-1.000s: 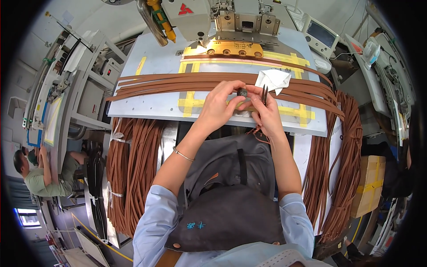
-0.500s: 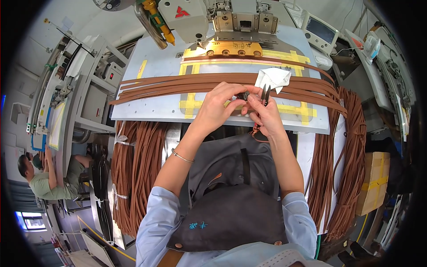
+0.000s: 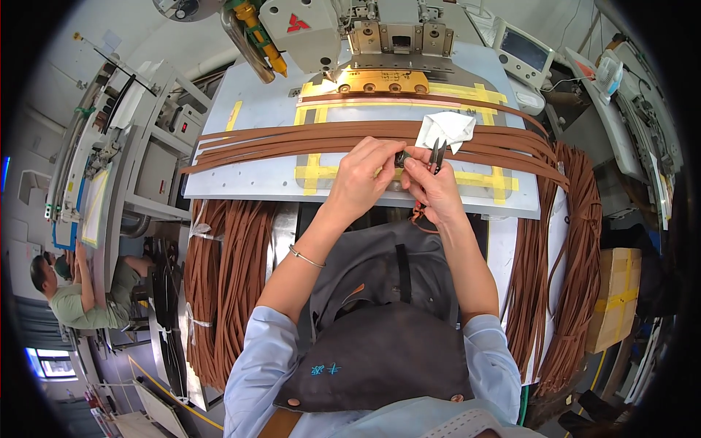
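Above the near edge of the worktable, my two hands meet. Between their fingertips is a small, dark, rounded piece point(image 3: 400, 158), too small and covered to name surely. My left hand point(image 3: 359, 177) is closed, pinching the piece from the left. My right hand point(image 3: 432, 182) is closed too, its thumb and fingertips at the piece's right side. Black thread snips point(image 3: 437, 155) are tucked in that same hand, blades pointing up and away from me. A reddish cord point(image 3: 418, 212) hangs below the right hand.
Long brown straps point(image 3: 270, 140) lie across the worktable point(image 3: 219, 186), near a white cloth point(image 3: 447, 130). Behind them stands a sewing machine head point(image 3: 299, 29) with a brass-coloured clamp plate point(image 3: 383, 81). Strap bundles point(image 3: 234, 292) hang on both sides. Another person point(image 3: 87, 299) sits far left.
My left fingers have shifted slightly around the dark piece, so more of it shows. Both hands stay together in nearly the same place, the snips still in the right.
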Demonstrator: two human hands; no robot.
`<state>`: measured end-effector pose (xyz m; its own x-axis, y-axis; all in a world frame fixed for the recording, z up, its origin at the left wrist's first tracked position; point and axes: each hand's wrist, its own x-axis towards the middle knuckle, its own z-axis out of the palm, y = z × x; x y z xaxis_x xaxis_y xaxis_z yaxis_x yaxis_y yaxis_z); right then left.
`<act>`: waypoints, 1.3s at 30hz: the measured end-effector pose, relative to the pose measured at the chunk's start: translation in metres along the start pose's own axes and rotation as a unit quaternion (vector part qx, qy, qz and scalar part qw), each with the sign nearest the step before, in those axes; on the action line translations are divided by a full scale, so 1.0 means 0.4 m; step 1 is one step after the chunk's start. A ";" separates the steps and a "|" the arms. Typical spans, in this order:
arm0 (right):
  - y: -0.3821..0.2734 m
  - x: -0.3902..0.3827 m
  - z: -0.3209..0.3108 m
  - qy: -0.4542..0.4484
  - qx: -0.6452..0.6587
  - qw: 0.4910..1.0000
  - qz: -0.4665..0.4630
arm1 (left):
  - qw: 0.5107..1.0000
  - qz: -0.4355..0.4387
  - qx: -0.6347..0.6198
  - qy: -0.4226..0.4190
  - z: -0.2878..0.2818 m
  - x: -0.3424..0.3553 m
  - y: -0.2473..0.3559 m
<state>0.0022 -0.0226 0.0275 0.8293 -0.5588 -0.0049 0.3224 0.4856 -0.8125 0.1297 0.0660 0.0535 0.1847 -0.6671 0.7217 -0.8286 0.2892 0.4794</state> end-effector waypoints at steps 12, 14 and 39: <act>0.025 -0.004 0.020 0.031 -0.089 0.995 -0.033 | 0.934 -0.281 -0.220 0.009 0.015 -0.035 -0.041; 0.029 -0.002 0.023 0.029 -0.091 0.995 -0.042 | 0.922 -0.297 -0.248 0.006 0.011 -0.036 -0.041; 0.019 -0.057 0.058 0.072 -0.368 0.911 -0.170 | 0.893 -0.302 -0.322 0.092 0.000 -0.027 -0.008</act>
<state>-0.0036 0.0096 0.0350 0.6532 -0.7009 0.2866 0.1126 -0.2844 -0.9521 0.1305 0.0722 0.0441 0.6279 -0.7274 0.2768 -0.0845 0.2898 0.9534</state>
